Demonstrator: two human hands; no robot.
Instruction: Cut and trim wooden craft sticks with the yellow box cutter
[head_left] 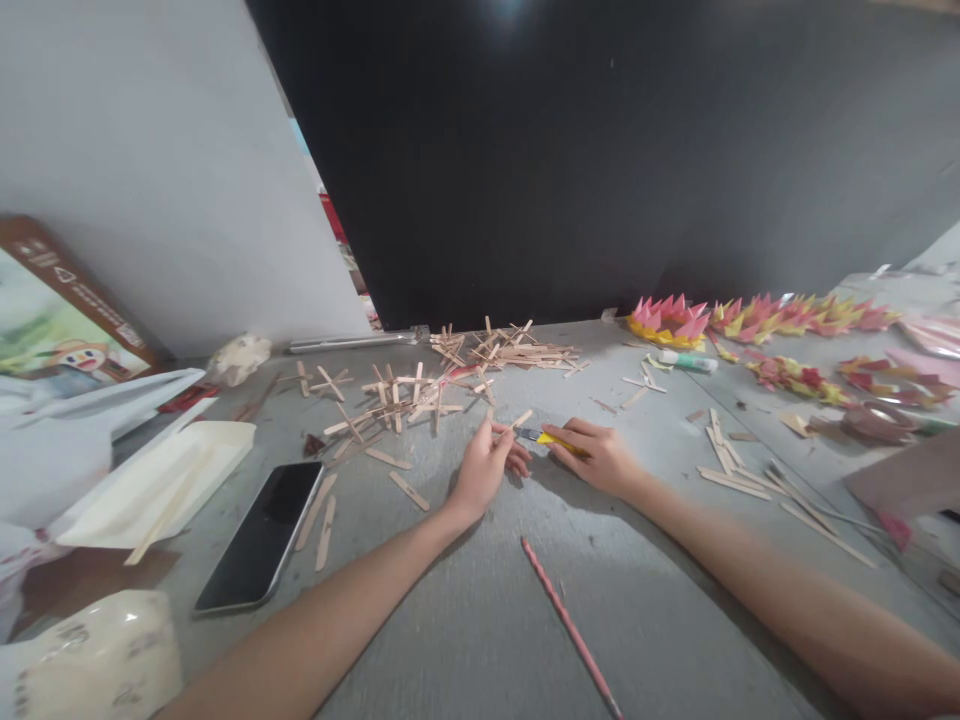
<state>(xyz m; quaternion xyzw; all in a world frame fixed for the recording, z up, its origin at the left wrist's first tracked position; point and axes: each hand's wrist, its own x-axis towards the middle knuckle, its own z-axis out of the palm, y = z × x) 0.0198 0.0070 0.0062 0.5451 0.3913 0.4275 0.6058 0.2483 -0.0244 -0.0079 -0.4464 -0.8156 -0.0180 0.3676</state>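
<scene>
Near the middle of the grey table, my left hand (pixel 484 465) pinches a small piece of wooden craft stick (pixel 520 420) between thumb and fingers. To its right, my right hand (pixel 596 455) is wrapped round a yellow utility knife (pixel 561 441), its metal tip pointing left toward the stick. Whether the blade touches the wood I cannot tell. Beyond both hands lies a loose heap of craft sticks (pixel 525 354), several of them joined in crosses. A pink rod (pixel 568 618) lies on the table in front of me, between my forearms.
A phone (pixel 262 535) and a pale paper tray (pixel 202 465) lie at the left. Pink and yellow folded-paper rings (pixel 667 322) line the back right, beside a glue stick (pixel 686 361). Loose sticks (pixel 731 482) and a thin brush (pixel 802 492) lie at the right. A black panel (pixel 600 160) stands behind.
</scene>
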